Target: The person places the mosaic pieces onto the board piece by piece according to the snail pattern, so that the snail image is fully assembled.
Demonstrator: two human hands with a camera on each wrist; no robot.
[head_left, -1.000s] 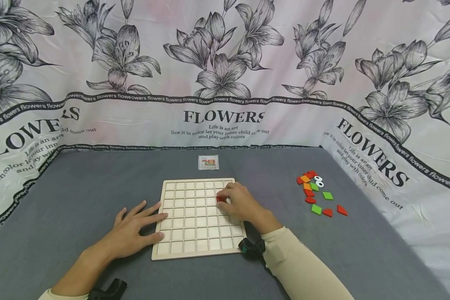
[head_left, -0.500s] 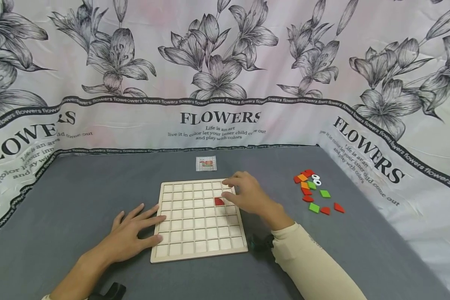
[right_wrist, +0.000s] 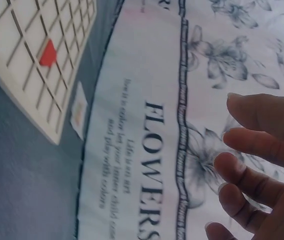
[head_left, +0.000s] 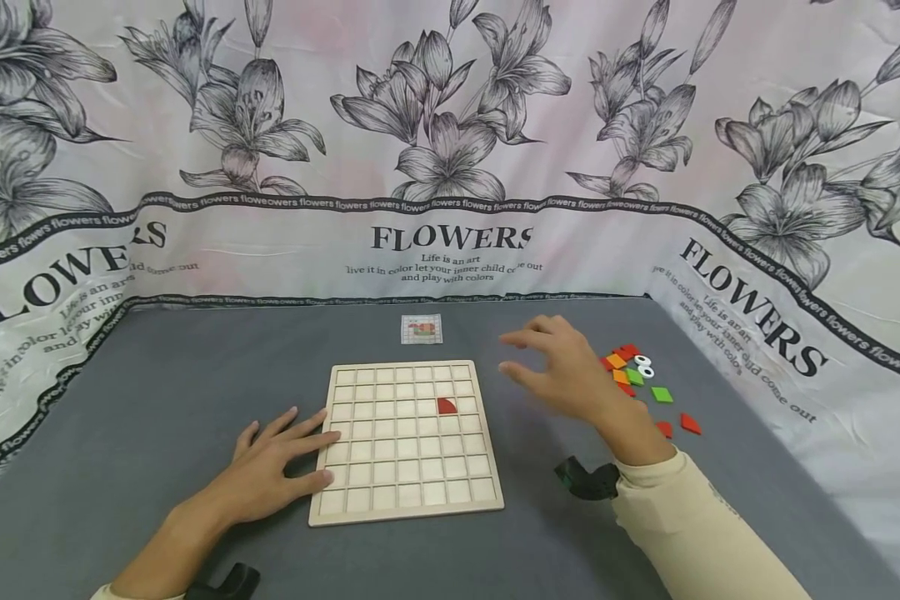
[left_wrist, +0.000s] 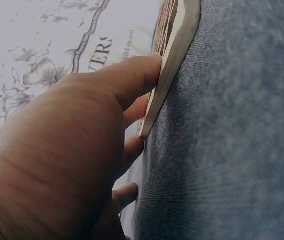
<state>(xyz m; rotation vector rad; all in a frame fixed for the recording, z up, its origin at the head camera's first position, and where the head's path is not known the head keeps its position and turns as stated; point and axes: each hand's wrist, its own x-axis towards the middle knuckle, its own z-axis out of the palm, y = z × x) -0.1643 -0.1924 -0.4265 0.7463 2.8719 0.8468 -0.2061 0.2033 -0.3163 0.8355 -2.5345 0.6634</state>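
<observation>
A square wooden grid board (head_left: pixel 407 504) lies on the grey cloth, with one red quarter-round tile (head_left: pixel 447 406) in a cell toward its upper right. My left hand (head_left: pixel 266 467) rests along the board's left edge, fingers spread and thumb on the rim; the left wrist view shows the thumb touching the board's side (left_wrist: pixel 169 75). My right hand (head_left: pixel 566 367) hovers right of the board, fingers loosely bent, thumb apart, holding nothing. The right wrist view shows bare fingertips and the red tile (right_wrist: pixel 48 53) on the board.
A small printed picture card (head_left: pixel 422 329) lies behind the board. To the right are loose red, orange and green tiles (head_left: pixel 662 395) and two white rings (head_left: pixel 645 372), partly hidden by my right hand. A flower-printed curtain (head_left: pixel 450 250) borders the table.
My right hand has let go of the red tile, leaving it in the board's cell, and has moved right toward the loose tiles. My left hand stays on the board's edge.
</observation>
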